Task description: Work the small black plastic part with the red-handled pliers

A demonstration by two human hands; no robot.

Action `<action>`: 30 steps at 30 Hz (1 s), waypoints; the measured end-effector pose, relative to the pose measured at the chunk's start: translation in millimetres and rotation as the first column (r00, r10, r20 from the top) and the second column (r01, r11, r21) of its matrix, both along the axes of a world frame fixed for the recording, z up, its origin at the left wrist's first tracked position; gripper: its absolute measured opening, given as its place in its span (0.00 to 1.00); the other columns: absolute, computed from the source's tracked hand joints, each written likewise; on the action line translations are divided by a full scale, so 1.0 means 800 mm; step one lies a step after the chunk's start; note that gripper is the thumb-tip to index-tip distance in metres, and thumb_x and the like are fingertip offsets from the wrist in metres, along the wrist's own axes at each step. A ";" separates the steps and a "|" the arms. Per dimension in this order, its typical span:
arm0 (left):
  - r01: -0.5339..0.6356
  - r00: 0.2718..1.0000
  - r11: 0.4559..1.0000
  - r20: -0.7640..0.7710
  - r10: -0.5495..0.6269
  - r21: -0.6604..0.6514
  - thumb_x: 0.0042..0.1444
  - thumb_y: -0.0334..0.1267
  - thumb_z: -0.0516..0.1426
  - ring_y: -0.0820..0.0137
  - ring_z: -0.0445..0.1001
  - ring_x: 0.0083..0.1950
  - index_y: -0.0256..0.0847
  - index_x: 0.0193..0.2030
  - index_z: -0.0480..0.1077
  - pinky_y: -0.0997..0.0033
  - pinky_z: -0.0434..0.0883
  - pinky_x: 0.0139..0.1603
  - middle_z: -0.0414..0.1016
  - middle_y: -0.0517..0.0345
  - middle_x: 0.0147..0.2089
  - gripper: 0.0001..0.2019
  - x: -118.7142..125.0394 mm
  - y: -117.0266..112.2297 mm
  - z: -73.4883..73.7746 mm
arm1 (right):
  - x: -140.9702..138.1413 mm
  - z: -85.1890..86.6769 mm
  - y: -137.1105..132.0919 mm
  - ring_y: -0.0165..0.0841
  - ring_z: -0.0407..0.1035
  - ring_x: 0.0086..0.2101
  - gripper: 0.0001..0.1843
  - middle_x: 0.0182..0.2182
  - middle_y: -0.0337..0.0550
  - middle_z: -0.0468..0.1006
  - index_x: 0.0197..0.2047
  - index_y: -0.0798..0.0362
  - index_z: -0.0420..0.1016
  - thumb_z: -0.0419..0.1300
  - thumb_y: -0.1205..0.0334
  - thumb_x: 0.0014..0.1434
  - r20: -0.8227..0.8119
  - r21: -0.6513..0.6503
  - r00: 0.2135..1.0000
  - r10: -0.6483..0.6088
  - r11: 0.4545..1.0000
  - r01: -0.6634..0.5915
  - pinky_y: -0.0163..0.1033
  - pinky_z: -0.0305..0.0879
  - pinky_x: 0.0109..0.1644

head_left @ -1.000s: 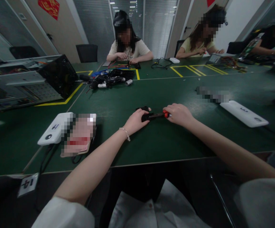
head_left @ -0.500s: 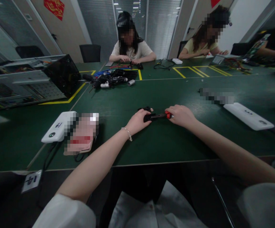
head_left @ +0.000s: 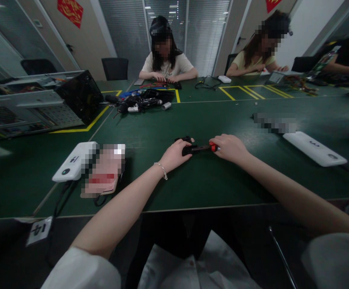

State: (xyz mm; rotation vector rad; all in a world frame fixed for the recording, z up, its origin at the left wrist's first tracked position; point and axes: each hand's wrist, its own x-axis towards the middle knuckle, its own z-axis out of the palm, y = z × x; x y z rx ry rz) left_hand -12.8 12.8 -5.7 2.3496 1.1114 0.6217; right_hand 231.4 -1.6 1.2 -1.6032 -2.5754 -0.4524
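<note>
My left hand [head_left: 176, 155] is closed on a small black part [head_left: 187, 150], pinched between thumb and fingers just above the green table. Facing it, my right hand [head_left: 230, 146] grips red-handled pliers [head_left: 203, 148]. The metal jaws of the pliers point left and reach the black part; whether they bite on it is too small to tell. Just beyond my left fingertips lies another small dark piece [head_left: 187, 139] with a pale tip. My palm hides most of the plier handles.
Left of my forearm lie a white power bank [head_left: 74, 161] and a pink phone-like item [head_left: 105, 170]. Another power bank [head_left: 315, 148] lies to the right. An opened computer case [head_left: 41, 102] and a drill among cables [head_left: 144, 101] stand farther off. Several people sit opposite.
My hands, the pliers and the black part hold nearly the same place. The whole view has shifted very slightly.
</note>
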 end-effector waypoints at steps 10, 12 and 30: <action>0.002 1.000 1.000 -0.009 -0.002 0.010 0.53 0.35 0.59 0.63 0.71 0.49 0.38 0.49 0.69 0.59 0.70 0.51 0.69 0.50 0.51 0.16 0.001 0.000 0.001 | -0.001 0.000 -0.001 0.37 0.68 0.36 0.16 0.38 0.47 0.78 0.44 0.53 0.74 0.52 0.62 0.53 -0.002 -0.015 1.000 -0.024 1.000 0.024 0.41 0.62 0.38; -0.001 1.000 1.000 -0.008 0.001 0.006 0.53 0.35 0.59 0.63 0.71 0.49 0.38 0.49 0.69 0.59 0.71 0.50 0.69 0.50 0.50 0.16 0.001 -0.001 0.001 | -0.001 -0.001 0.000 0.37 0.69 0.36 0.16 0.38 0.46 0.78 0.44 0.52 0.74 0.52 0.62 0.54 -0.007 -0.021 1.000 -0.029 0.999 0.029 0.40 0.62 0.38; -0.009 1.000 1.000 -0.016 0.009 -0.003 0.53 0.35 0.59 0.63 0.72 0.48 0.37 0.49 0.69 0.61 0.71 0.49 0.69 0.50 0.50 0.16 0.000 -0.003 0.005 | -0.002 0.003 -0.002 0.38 0.68 0.36 0.16 0.38 0.48 0.77 0.44 0.56 0.74 0.53 0.62 0.54 -0.017 -0.037 1.000 -0.023 0.999 0.022 0.41 0.62 0.39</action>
